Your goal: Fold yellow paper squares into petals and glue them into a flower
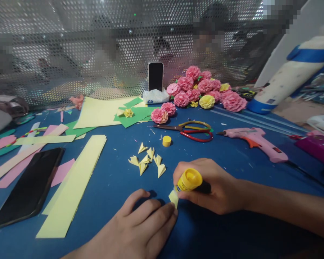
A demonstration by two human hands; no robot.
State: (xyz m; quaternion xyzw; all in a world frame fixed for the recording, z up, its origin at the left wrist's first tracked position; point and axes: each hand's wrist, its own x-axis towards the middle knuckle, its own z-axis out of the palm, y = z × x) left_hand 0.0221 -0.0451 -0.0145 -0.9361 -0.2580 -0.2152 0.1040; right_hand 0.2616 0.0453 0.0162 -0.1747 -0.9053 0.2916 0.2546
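Observation:
My right hand (210, 187) grips a yellow glue stick (189, 180), tilted, its glue end down against a small folded piece of yellow paper (174, 197). My left hand (143, 223) reaches in from below, its fingers bent and its fingertips pinning that paper to the blue table. Part of the paper is hidden under the fingers. Just beyond the hands lies a loose group of several pointed folded yellow petals (146, 159). The round yellow glue cap (166, 141) stands behind them. Scissors (189, 129) with red and yellow handles lie farther back.
Left are a black phone (29, 183) and yellow paper strips (75, 187). A pink glue gun (256, 138) trails its cord at right. Behind stand pink paper flowers (191, 86), an upright phone (156, 76), and a white-and-blue cylinder (291, 75). A perforated metal panel (78, 72) closes off the back.

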